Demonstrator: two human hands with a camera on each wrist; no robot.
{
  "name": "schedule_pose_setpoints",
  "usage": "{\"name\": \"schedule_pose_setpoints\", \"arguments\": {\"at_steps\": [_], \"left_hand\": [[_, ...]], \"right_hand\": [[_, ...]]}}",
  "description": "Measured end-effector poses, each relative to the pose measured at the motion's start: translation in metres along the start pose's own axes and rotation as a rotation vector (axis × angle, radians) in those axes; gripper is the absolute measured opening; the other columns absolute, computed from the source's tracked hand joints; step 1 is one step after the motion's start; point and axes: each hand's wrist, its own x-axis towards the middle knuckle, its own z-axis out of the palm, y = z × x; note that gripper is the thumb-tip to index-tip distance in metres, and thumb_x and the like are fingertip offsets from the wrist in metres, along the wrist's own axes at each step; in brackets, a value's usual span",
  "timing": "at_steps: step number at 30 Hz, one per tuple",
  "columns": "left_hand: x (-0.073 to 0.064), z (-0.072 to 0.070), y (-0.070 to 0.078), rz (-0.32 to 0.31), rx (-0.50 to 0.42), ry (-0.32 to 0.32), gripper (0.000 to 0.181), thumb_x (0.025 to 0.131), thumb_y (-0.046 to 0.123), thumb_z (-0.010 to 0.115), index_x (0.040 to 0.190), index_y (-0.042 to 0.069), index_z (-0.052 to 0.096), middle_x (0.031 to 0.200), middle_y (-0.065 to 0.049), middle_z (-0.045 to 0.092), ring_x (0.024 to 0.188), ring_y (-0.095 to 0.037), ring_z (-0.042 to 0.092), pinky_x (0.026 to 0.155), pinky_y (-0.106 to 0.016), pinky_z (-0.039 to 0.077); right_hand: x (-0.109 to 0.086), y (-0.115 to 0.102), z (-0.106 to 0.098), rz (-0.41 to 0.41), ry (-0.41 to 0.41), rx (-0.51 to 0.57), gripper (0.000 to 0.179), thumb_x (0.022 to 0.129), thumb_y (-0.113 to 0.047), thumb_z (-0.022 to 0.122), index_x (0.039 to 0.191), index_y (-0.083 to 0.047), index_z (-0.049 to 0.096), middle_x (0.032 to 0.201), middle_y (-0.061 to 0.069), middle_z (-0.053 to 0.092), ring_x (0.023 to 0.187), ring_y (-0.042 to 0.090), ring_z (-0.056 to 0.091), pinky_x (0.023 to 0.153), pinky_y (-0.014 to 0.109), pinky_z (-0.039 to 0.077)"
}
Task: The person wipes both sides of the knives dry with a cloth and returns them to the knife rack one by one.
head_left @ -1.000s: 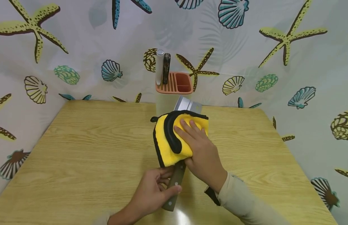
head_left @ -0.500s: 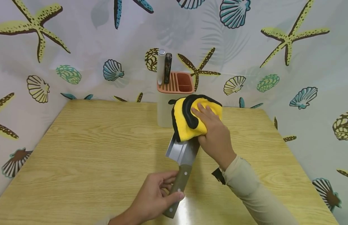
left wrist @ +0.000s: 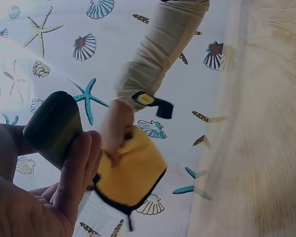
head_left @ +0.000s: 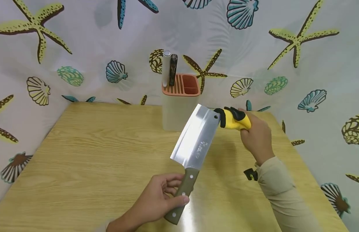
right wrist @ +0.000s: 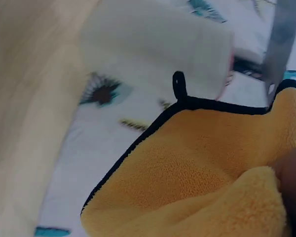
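My left hand (head_left: 157,201) grips the olive-brown riveted handle of a cleaver (head_left: 198,138), its broad steel blade tilted up and away above the table. The butt of the cleaver's handle (left wrist: 54,126) sits between thumb and fingers in the left wrist view. Off the blade's far right corner, my right hand (head_left: 257,137) holds a yellow cloth (head_left: 235,120) with black edging. One edge of the cloth is at that corner, beside the blade's hole. In the right wrist view the cloth (right wrist: 187,148) hangs spread, with a black loop, and the blade (right wrist: 282,44) shows at upper right.
Behind the blade stands a pale knife block (head_left: 176,112) with a coral slotted top. A white-handled knife (head_left: 166,67) and a dark-handled knife (head_left: 173,69) stand in it. The wooden table (head_left: 104,161) meets a curtain (head_left: 133,38) printed with starfish and shells.
My right hand has slid the cloth from over the blade near the handle, up and rightward to the far corner, baring the blade. My left hand still grips the handle, almost in place.
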Motion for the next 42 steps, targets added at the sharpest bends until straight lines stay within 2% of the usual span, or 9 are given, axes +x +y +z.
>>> {"name": "schedule_pose_setpoints", "arguments": {"at_steps": [9, 14, 17, 20, 26, 29, 34, 37, 42], "left_hand": [[0.001, -0.006, 0.006, -0.016, -0.036, -0.007, 0.047, 0.088, 0.013, 0.075, 0.125, -0.010, 0.058, 0.114, -0.026, 0.071, 0.077, -0.005, 0.069, 0.065, -0.020, 0.057], [0.002, -0.008, 0.010, 0.015, -0.119, -0.055, 0.046, 0.090, 0.012, 0.073, 0.126, -0.011, 0.056, 0.116, -0.030, 0.069, 0.088, -0.005, 0.071, 0.076, -0.020, 0.059], [0.002, -0.010, 0.011, 0.029, -0.127, -0.066, 0.045, 0.090, 0.013, 0.073, 0.126, -0.010, 0.056, 0.116, -0.030, 0.069, 0.089, -0.005, 0.070, 0.074, -0.019, 0.058], [0.003, -0.010, 0.013, 0.040, -0.120, -0.065, 0.045, 0.090, 0.015, 0.074, 0.124, -0.008, 0.058, 0.115, -0.028, 0.071, 0.088, -0.004, 0.070, 0.067, -0.016, 0.054], [0.007, -0.011, 0.018, 0.038, -0.122, -0.013, 0.046, 0.086, 0.014, 0.077, 0.121, -0.007, 0.057, 0.110, -0.024, 0.073, 0.065, 0.000, 0.058, 0.057, -0.013, 0.047], [0.008, -0.012, 0.021, 0.015, -0.103, 0.022, 0.050, 0.083, 0.012, 0.079, 0.121, -0.010, 0.055, 0.107, -0.019, 0.071, 0.057, 0.001, 0.054, 0.054, -0.016, 0.049], [0.013, -0.018, 0.032, 0.006, -0.087, 0.009, 0.054, 0.084, 0.013, 0.079, 0.124, -0.012, 0.054, 0.108, -0.022, 0.071, 0.061, -0.001, 0.060, 0.059, -0.019, 0.055], [0.020, -0.024, 0.041, -0.010, -0.176, -0.028, 0.056, 0.089, 0.015, 0.075, 0.131, -0.013, 0.051, 0.112, -0.019, 0.073, 0.077, -0.004, 0.069, 0.070, -0.021, 0.059], [0.037, -0.031, 0.054, -0.023, -0.325, -0.040, 0.056, 0.096, 0.015, 0.064, 0.141, -0.011, 0.043, 0.106, 0.004, 0.075, 0.093, -0.004, 0.068, 0.077, -0.019, 0.058]], "right_hand": [[-0.022, 0.059, 0.029, -0.006, -0.226, -0.271, 0.057, 0.084, 0.004, 0.064, 0.139, -0.007, 0.057, 0.131, 0.026, 0.063, 0.062, 0.035, 0.062, 0.047, 0.041, 0.047], [-0.037, 0.072, 0.050, -0.005, -0.323, -0.302, 0.053, 0.085, 0.004, 0.057, 0.138, -0.007, 0.058, 0.132, 0.023, 0.064, 0.064, 0.032, 0.064, 0.044, 0.037, 0.046], [-0.046, 0.073, 0.059, -0.015, -0.417, -0.305, 0.052, 0.088, 0.002, 0.052, 0.138, -0.007, 0.057, 0.131, 0.022, 0.065, 0.090, 0.039, 0.070, 0.059, 0.048, 0.057], [-0.051, 0.075, 0.058, -0.050, -0.555, -0.321, 0.053, 0.089, -0.001, 0.053, 0.142, -0.005, 0.053, 0.138, 0.025, 0.059, 0.115, 0.047, 0.063, 0.074, 0.058, 0.058], [-0.038, 0.066, 0.039, -0.119, -0.837, -0.222, 0.079, 0.093, -0.045, 0.066, 0.153, -0.003, 0.036, 0.156, 0.032, 0.034, 0.137, 0.052, 0.042, 0.098, 0.068, 0.046], [-0.019, 0.048, 0.026, -0.145, -0.824, -0.150, 0.086, 0.093, -0.057, 0.062, 0.154, -0.004, 0.033, 0.157, 0.031, 0.032, 0.139, 0.052, 0.039, 0.104, 0.068, 0.042], [0.026, 0.007, 0.004, -0.202, -0.662, -0.156, 0.071, 0.101, -0.049, 0.053, 0.155, -0.007, 0.034, 0.157, 0.023, 0.038, 0.142, 0.046, 0.039, 0.110, 0.065, 0.038], [0.056, -0.016, -0.002, -0.269, -0.561, -0.141, 0.057, 0.105, -0.037, 0.049, 0.152, -0.006, 0.039, 0.154, 0.022, 0.044, 0.139, 0.043, 0.044, 0.112, 0.061, 0.039], [0.099, -0.046, 0.007, -0.382, -0.454, -0.078, 0.041, 0.105, -0.021, 0.050, 0.143, -0.005, 0.052, 0.144, 0.019, 0.056, 0.131, 0.039, 0.054, 0.109, 0.055, 0.045]]}}
